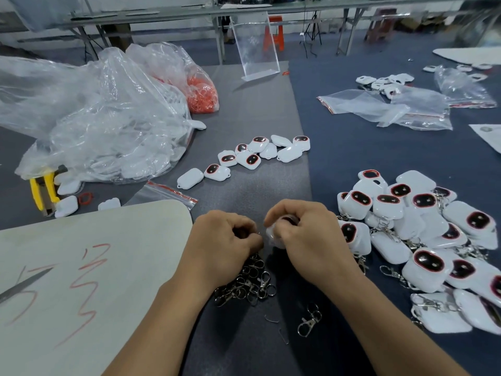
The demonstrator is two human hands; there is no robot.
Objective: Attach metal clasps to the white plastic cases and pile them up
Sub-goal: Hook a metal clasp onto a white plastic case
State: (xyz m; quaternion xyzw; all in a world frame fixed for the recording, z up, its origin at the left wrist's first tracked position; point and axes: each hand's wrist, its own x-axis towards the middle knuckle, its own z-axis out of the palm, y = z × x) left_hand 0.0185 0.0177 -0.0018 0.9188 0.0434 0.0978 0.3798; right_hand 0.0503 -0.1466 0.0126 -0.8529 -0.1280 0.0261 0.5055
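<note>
While loose metal clasps (250, 284) lie heaped beneath the left wrist, nearer than the fingers, the left hand (225, 237) curls its fingers, pinching a clasp (259, 234) of which only a glint shows. Just beside those fingertips, the right hand (306, 236) grips a white case (272, 236). I judge the attaching step is under way; next the clasp must be hooked onto the case. Right of the fingers lies the finished pile (423, 240); beyond them, bare cases (253, 157).

We saw one white case (272, 236) held at centre in our right hand (306, 234); bare cases (252, 158) lay scattered at twelve o'clock, clasped cases (406, 226) piled at three, loose metal clasps (249, 283) heaped at six.
</note>
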